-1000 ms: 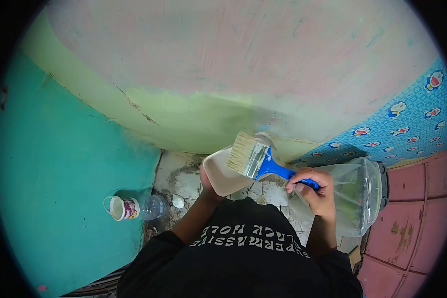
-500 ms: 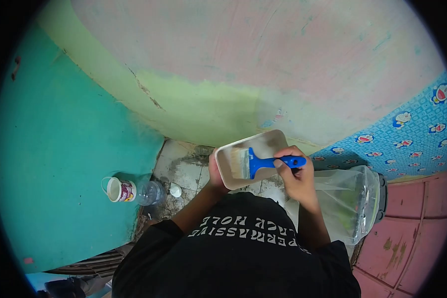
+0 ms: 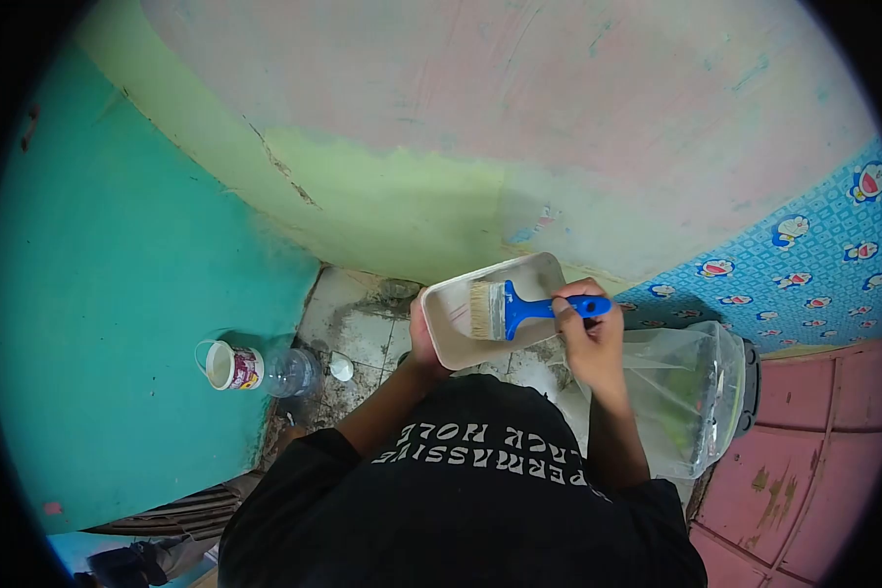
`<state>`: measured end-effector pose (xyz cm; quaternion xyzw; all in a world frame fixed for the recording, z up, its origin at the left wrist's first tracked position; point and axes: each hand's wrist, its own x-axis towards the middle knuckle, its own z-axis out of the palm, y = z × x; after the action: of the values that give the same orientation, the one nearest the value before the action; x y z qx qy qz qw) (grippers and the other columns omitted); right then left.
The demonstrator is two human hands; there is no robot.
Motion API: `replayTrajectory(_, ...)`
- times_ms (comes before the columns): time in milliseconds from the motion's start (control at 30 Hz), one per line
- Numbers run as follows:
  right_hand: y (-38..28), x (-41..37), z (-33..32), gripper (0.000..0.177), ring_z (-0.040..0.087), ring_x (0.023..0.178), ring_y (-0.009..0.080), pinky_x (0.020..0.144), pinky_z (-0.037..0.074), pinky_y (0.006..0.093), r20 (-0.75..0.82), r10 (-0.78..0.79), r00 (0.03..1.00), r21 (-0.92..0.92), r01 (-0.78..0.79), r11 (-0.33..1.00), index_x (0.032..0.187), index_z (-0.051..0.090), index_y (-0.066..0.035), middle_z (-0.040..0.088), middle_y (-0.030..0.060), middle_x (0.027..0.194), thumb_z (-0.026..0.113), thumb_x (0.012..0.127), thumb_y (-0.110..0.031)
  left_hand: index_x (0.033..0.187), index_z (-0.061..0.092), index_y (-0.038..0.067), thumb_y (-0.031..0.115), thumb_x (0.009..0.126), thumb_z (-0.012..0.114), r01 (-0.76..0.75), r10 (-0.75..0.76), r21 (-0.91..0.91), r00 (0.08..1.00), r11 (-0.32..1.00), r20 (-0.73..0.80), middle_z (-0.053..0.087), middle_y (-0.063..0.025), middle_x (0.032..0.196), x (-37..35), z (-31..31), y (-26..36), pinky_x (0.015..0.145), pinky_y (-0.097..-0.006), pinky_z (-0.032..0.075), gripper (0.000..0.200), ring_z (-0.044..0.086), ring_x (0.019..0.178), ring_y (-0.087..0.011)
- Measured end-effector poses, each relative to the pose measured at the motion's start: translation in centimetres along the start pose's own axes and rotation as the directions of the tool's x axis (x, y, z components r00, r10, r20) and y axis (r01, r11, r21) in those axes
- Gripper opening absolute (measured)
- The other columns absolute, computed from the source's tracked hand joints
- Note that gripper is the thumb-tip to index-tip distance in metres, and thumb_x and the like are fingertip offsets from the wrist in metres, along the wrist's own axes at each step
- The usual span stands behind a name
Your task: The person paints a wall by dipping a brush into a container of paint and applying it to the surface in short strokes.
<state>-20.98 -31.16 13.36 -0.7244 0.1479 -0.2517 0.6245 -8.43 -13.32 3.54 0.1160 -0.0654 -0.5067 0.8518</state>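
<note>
Head camera: holding a blue-handled paintbrush [image 3: 534,309] with the fingers of the right hand [image 3: 595,338] closed on its handle, and gripping a pale tray [image 3: 449,310] by its side with the left hand [image 3: 422,338]. Wearing a black shirt [image 3: 470,510] lettered in white, upside down to the lens, reading "PERMASSIVE" and "LACK HOLE," with opening letters lost at the folds. Too small to read on the label of a white bucket [image 3: 233,367], placed beside a clear bottle [image 3: 292,373]. Hiding most of the left fingers behind the tray; cutting off a dark object [image 3: 127,566] at lower left, hard to make out. Lowered brush-first into the tray since a second ago, from over its rim; shifted slightly rightward since half a second ago, exposing reddish marks inside.
</note>
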Motion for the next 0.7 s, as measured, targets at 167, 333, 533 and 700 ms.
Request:
replayTrajectory(167, -0.1, -0.2, -0.2, 0.004, 0.054, 0.072, 0.0075, 0.066, 0.042, 0.0224, -0.064, -0.056, 0.996, -0.026, 0.055, 0.998, 0.090, 0.063, 0.000, 0.062, 0.0029, 0.079, 0.062, 0.088, -0.002, 0.142, 0.041, 0.002, 0.062, 0.093, 0.024, -0.005, 0.005, 0.001, 1.000, 1.000, -0.030, 0.052, -0.0181, 0.137, 0.0, 0.4, -0.3, 0.105, -0.0508, 0.041, 0.079, 0.054, 0.123, -0.0349)
replayTrajectory(333, -0.5, -0.4, -0.3, 0.004, 0.053, 0.070, 0.0072, 0.065, 0.042, 0.0224, -0.028, -0.048, 0.998, -0.108, 0.044, 0.993, 0.090, 0.063, 0.000, 0.062, 0.0038, 0.081, 0.061, 0.088, -0.002, 0.142, 0.040, 0.002, 0.063, 0.093, 0.023, -0.008, 0.009, 0.027, 0.999, 1.000, -0.038, 0.050, -0.0180, 0.138, -0.1, 0.5, -0.8, 0.105, -0.0505, 0.041, 0.081, 0.053, 0.124, -0.0351)
replayTrajectory(533, -1.0, -1.5, -1.8, 0.007, 0.055, 0.064, 0.0101, 0.059, 0.042, 0.0234, -0.147, 0.023, 0.989, 0.149, -0.001, 0.989, 0.097, 0.060, 0.000, 0.057, 0.0034, 0.069, 0.057, 0.092, -0.004, 0.142, 0.039, 0.005, 0.069, 0.090, 0.029, 0.001, 0.003, 0.027, 0.992, 1.000, -0.125, 0.049, -0.0171, 0.137, -1.0, 0.2, -0.3, 0.091, -0.0640, 0.046, 0.083, 0.052, 0.122, -0.0411)
replayTrajectory(700, 1.6, -2.3, -4.2, 0.011, 0.057, 0.062, 0.0158, 0.058, 0.046, 0.0273, -0.202, 0.049, 0.978, 0.469, 0.053, 0.881, 0.102, 0.055, 0.001, 0.058, 0.0088, 0.070, 0.054, 0.094, -0.007, 0.141, 0.037, 0.006, 0.053, 0.093, 0.044, -0.155, 0.151, 0.238, 0.988, 0.959, 0.036, 0.051, -0.0175, 0.131, -1.3, 1.7, 0.6, 0.084, -0.0595, 0.053, 0.067, 0.056, 0.117, -0.0407)
